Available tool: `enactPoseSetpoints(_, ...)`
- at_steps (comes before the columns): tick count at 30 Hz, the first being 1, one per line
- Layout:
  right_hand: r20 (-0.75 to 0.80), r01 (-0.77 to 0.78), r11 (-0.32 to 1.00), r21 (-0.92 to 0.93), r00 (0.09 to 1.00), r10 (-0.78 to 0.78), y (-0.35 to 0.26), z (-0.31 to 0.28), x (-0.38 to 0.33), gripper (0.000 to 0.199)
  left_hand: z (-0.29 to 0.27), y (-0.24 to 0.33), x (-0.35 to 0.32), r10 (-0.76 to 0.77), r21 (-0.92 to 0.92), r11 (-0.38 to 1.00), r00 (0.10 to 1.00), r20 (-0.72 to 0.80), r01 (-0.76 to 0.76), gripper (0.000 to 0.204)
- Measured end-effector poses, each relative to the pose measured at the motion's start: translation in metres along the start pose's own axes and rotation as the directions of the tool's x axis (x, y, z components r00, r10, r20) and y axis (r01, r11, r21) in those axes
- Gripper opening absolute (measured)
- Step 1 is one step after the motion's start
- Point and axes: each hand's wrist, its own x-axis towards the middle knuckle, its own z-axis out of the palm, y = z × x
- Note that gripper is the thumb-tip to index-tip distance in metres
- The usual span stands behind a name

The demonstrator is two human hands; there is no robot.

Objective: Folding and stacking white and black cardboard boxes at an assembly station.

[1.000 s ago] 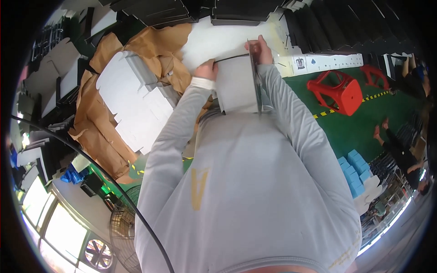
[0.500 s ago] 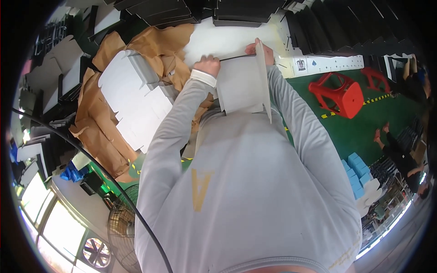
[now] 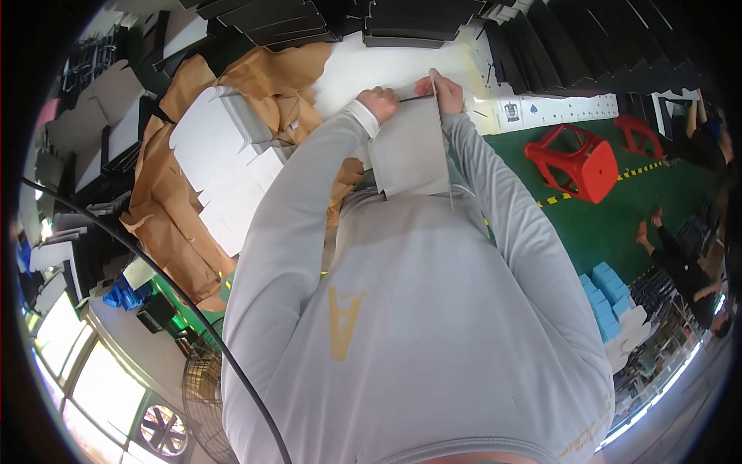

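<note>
A partly folded cardboard box [image 3: 410,151], pale grey on the side that shows, rests against my torso with one panel standing up on its right. My left hand [image 3: 379,104] is closed on the far left edge of the box, near a dark edge line. At the far right corner, my right hand [image 3: 440,94] grips the upright panel, its fingers partly behind the cardboard. Left of my left arm lies a stack of flat white box blanks [image 3: 224,166] on crumpled brown wrapping paper [image 3: 174,224].
Black folded boxes [image 3: 572,54] line the far right, and more black boxes [image 3: 417,23] stand straight ahead. The white tabletop [image 3: 359,66] lies beyond my hands. To the right are a red stool [image 3: 576,162] and a person [image 3: 684,267]. A black cable [image 3: 154,267] hangs at left.
My left hand has moved right along the far edge, closer to my right hand. The box has turned a little, and its upright panel now appears narrower, almost edge-on.
</note>
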Motion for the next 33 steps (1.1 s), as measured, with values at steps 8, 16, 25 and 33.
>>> enactPoseSetpoints(8, 0.048, 0.037, 0.997, 0.071, 0.998, -0.04, -0.008, 0.005, 0.0, 0.033, -0.019, -0.01, -0.011, -0.139, -0.134, 0.979, 0.983, 0.123, 0.155, 0.016)
enactPoseSetpoints(16, -0.133, 0.246, 0.856, -0.454, 0.932, -0.338, -0.006, -0.067, -0.052, 0.02, -0.105, 0.028, -0.108, -0.796, -0.341, 0.49, 0.571, 0.199, 0.802, 0.066)
enactPoseSetpoints(25, -0.166, -0.382, 0.886, -0.262, 0.922, 0.349, -0.01, -0.028, -0.11, 0.049, -0.069, 0.068, -0.18, -0.553, -0.648, 0.632, 0.833, 0.007, 0.425, 0.023)
enactPoseSetpoints(33, 0.05, -0.184, 0.77, -0.611, 0.962, 0.27, 0.006, -0.002, -0.111, 0.03, -0.06, 0.065, -0.186, -0.86, -0.933, 0.068, 0.495, 0.125, 0.354, 0.016)
